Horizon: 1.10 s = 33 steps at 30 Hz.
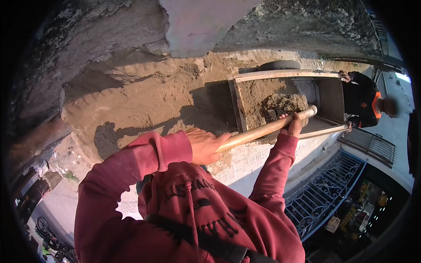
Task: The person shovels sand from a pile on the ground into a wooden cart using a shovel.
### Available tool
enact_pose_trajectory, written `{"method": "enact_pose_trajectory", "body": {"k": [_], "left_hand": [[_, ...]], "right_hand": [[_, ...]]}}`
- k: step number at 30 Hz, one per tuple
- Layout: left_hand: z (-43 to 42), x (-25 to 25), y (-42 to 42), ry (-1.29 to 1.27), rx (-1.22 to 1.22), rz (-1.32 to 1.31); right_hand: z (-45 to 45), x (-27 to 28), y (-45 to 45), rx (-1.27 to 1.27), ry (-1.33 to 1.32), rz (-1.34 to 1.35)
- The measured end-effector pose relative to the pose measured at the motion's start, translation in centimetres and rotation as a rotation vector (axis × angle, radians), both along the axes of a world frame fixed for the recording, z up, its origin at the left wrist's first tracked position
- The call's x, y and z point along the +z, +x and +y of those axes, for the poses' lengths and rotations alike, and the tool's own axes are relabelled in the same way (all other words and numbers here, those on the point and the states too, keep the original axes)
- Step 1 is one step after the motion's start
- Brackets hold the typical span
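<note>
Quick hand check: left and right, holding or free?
Left hand: closed, holding the wooden hoe handle.
Right hand: closed, holding the same handle, nearer the hoe head.

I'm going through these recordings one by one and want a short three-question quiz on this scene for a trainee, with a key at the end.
1. Multiple choice: what do the wearer's left hand and right hand both grip?
A) a rope
B) a wooden handle
C) a bucket

2. True or false: soil lies in the cart, but part of the cart's inside is bare.

3. Short answer: which of the wearer's hands is nearer to the other person, the one in the dark top with orange trim?

Key: 1. B; 2. True; 3. The right hand.
</note>
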<state>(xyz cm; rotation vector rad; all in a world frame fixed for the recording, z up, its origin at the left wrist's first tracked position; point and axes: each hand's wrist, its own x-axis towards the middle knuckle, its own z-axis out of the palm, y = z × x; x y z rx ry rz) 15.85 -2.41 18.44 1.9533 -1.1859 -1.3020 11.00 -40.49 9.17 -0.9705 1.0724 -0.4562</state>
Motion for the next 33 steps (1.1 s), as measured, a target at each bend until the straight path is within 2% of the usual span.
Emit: {"method": "enact_pose_trajectory", "body": {"k": [2, 4, 5, 7, 8, 10, 11, 12, 13, 14, 15, 17, 19, 20, 22, 24, 25, 27, 28, 30, 31, 33], "left_hand": [[-2.3, -8.0, -0.9, -0.041, 0.039, -0.113], [-7.6, -14.5, -2.2, 0.086, 0.103, -0.332], [-10.4, -15.4, -2.1, 0.120, 0.185, -0.282], [-15.2, -17.1, -2.8, -0.066, 0.367, -0.348], [-15.9, -13.6, -1.8, -0.149, 0.378, -0.298], [-18.0, -11.6, -2.0, -0.497, 0.466, -0.443], [-17.8, -9.4, -1.6, -0.561, 0.423, -0.485], [-18.4, -9.0, -1.6, -0.664, 0.443, -0.432], [-21.8, -10.7, -3.9, -0.706, 0.622, -0.232], [-20.0, -8.3, -3.6, -0.586, 0.617, -0.048], [-15.3, -4.4, -1.5, -0.386, 0.533, -0.072], [-11.0, -5.6, 0.0, -0.306, 0.491, -0.113], [-6.3, -13.7, 0.5, -0.268, 0.588, -0.311], [-3.0, -19.5, -0.1, -0.444, 0.813, -0.518], [9.8, -21.8, 0.7, -0.100, 0.792, -0.198], [23.3, -30.4, -1.4, 0.195, 0.821, -0.119], [30.7, -33.2, -3.4, 0.374, 0.856, -0.179], [44.3, -39.1, -8.4, 0.707, 0.821, -0.164], [48.4, -40.5, -10.8, 0.876, 0.704, -0.133], [52.0, -42.0, -14.5, 1.000, 0.615, -0.088], [51.4, -40.9, -16.1, 1.010, 0.608, -0.077], [47.0, -37.6, -12.2, 0.895, 0.585, -0.105]], "right_hand": [[-2.1, 0.2, 1.4, -0.028, -0.144, -0.017], [-3.6, 3.4, 1.5, -0.132, -0.280, -0.008], [-4.1, 5.9, 2.4, -0.188, -0.341, -0.029], [-5.0, 11.9, 2.8, -0.227, -0.540, -0.202], [-4.0, 15.6, 3.1, -0.262, -0.661, -0.192], [-1.7, 21.8, 3.3, -0.292, -0.833, -0.191], [-0.9, 24.1, 3.2, -0.288, -0.882, -0.207], [0.1, 25.7, 3.2, -0.282, -0.900, -0.211], [1.0, 26.9, 3.0, -0.267, -0.917, -0.211], [1.4, 27.3, 2.7, -0.217, -0.875, -0.244], [1.2, 27.0, 2.6, -0.162, -0.822, -0.281], [1.3, 23.3, 3.2, 0.024, -0.717, -0.345], [8.0, 18.4, 4.7, 0.055, -0.694, -0.210], [13.5, 15.5, 4.8, 0.136, -0.648, -0.101], [21.0, 7.4, 2.3, 0.411, -0.553, 0.081], [28.3, 0.2, -2.8, 0.606, -0.445, 0.170], [31.6, -3.0, -5.5, 0.653, -0.395, 0.296], [38.4, -5.9, -11.4, 0.750, -0.260, 0.393], [40.3, -7.1, -14.5, 0.811, -0.217, 0.467], [43.1, -9.1, -19.8, 0.924, -0.133, 0.578], [44.1, -9.7, -21.8, 0.947, -0.065, 0.584], [45.0, -11.5, -24.2, 1.064, -0.013, 0.699]]}}
